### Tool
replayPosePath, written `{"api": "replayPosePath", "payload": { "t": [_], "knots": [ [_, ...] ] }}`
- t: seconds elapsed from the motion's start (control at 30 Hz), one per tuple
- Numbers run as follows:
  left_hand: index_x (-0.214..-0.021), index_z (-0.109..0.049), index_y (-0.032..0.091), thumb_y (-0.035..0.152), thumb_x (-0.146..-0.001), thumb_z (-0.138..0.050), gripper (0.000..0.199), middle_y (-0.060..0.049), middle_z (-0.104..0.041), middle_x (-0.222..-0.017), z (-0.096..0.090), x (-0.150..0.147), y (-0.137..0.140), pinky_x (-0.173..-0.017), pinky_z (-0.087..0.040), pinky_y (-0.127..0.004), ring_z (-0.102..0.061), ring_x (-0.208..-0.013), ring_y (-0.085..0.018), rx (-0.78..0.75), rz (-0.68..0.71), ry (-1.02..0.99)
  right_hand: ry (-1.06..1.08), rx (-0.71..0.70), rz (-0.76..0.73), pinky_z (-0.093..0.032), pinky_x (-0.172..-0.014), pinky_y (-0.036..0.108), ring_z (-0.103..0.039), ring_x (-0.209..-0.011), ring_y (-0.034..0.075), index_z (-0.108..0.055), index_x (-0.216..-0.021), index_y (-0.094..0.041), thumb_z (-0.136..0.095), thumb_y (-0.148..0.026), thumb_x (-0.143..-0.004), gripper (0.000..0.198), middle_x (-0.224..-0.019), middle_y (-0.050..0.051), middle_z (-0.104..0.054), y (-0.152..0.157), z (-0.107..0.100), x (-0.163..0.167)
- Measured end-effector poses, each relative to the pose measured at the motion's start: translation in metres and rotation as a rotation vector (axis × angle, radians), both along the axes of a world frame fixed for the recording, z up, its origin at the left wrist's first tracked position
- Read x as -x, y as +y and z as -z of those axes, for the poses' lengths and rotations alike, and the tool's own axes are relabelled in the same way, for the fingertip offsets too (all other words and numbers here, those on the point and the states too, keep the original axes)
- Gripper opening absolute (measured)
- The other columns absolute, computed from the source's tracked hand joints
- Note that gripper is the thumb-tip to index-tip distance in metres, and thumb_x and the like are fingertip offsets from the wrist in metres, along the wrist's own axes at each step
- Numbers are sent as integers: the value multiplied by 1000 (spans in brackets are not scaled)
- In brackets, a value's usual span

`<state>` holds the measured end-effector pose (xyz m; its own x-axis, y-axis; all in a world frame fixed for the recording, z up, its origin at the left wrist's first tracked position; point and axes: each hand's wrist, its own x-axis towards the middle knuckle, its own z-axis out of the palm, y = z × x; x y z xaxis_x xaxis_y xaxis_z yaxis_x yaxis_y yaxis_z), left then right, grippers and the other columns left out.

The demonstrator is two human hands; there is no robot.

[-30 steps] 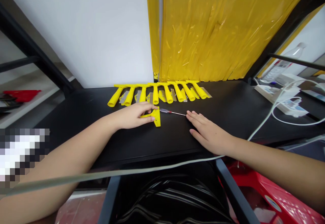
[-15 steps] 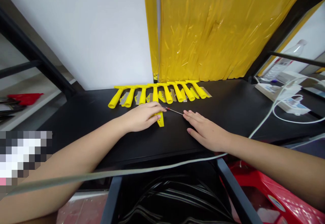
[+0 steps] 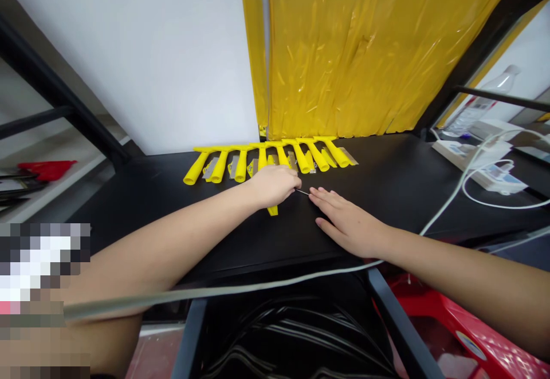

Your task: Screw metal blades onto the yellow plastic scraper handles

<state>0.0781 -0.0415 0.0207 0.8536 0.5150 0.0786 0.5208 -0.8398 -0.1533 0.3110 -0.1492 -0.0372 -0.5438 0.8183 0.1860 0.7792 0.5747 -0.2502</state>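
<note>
My left hand (image 3: 275,185) is over the middle of the black table, its fingers curled down around the handle end of a slim screwdriver (image 3: 302,192). Only the thin metal shaft shows; the hand hides the handle. Beneath that hand a yellow piece (image 3: 272,210) pokes out at the front, mostly covered. Flat on the table to the right lies my right hand (image 3: 344,218), fingers stretched, the fingertips by the shaft's tip. Behind both hands, several yellow T-shaped handles (image 3: 219,166) stand in a row, with metal blades (image 3: 210,168) and yellow parts between them.
A white cable (image 3: 275,283) runs across the table's front edge and up to white power strips (image 3: 485,173) at the right. A clear bottle (image 3: 483,101) stands behind these. Yellow plastic sheeting (image 3: 344,52) and a white panel (image 3: 172,58) rise at the back. Below right is a red stool (image 3: 472,322).
My left hand has slid to the right and closed over the screwdriver's handle, which was visible before. My right hand has stayed almost still.
</note>
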Motion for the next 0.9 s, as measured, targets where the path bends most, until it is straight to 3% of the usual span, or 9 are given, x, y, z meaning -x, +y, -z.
{"api": "replayPosePath", "payload": {
  "t": [0.17, 0.37, 0.57, 0.73, 0.9],
  "knots": [
    [-98, -78, 21, 19, -103, -56, 22, -5, -79, -104, 2, -5, -3, -76, -49, -33, -73, -100, -24, -4, -33, -2, -18, -14, -9, -29, -133, 58, -33, -162, 34, -44, -165, -6, -41, -37, -111, 62, -173, 21, -35, -3, 0, -2],
    [-103, -75, 19, 17, -105, -56, 19, -7, -77, -105, 6, -3, -2, -72, -47, -32, -69, -102, -23, -135, -18, -45, -21, -14, -7, -30, -133, 58, -33, -162, 34, -44, -164, -5, -42, -37, -111, 62, -173, 21, -35, -7, -1, -4],
    [-108, -73, 14, 12, -104, -55, 19, -12, -76, -109, -10, 1, -8, -71, -48, -35, -68, -106, -27, -324, -28, -9, 4, -16, -2, -30, -133, 58, -34, -161, 34, -44, -166, -11, -44, -36, -111, 60, -173, 19, -36, -8, -1, -5],
    [-105, -74, 17, 20, -105, -51, 23, -9, -77, -105, -41, 41, -18, -80, -52, -36, -69, -103, -27, -330, -164, -98, -13, 13, 9, -29, -134, 58, -32, -162, 34, -42, -167, -11, -43, -39, -111, 62, -174, 19, -34, -5, -2, -2],
    [-105, -74, 22, 32, -102, -47, 29, -8, -79, -110, -61, 112, -24, -84, -53, -36, -72, -100, -26, -101, -346, -95, -33, 52, -2, -27, -134, 58, -27, -163, 35, -42, -166, -7, -40, -45, -111, 67, -175, 21, -30, 8, -5, 15]
  ]
}}
